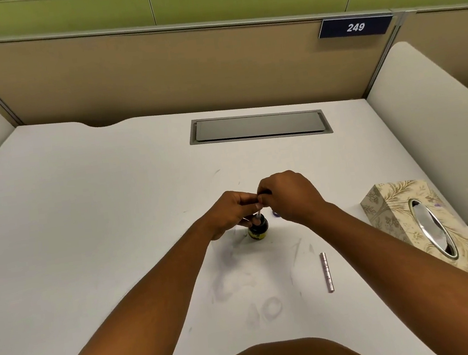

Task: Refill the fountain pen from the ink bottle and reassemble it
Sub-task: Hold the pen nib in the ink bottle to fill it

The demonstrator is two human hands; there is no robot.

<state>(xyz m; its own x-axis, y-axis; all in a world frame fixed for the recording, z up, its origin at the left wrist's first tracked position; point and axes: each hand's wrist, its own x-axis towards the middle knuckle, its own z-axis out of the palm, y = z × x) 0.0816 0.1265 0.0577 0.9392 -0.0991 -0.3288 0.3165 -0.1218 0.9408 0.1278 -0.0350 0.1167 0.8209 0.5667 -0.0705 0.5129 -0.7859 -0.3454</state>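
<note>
Table [86,223] lies broad and white between side partitions, tissue box [425,228] near its right edge. Both hands, left hand [228,211] and right hand [287,197], pinch the pen section [258,214] upright over the ink bottle [257,227]; barrel [327,272] lies apart.

– How many of each on the desk?
– One ink bottle [257,227], one silver pen barrel [327,272], one tissue box [388,212], two hands [232,211] [289,196]

- Even, bright overhead light; soft faint shadows on the surface [86,223].
- Wide-angle bending at the edges.
- Slight softness throughout; no harsh glare.
</note>
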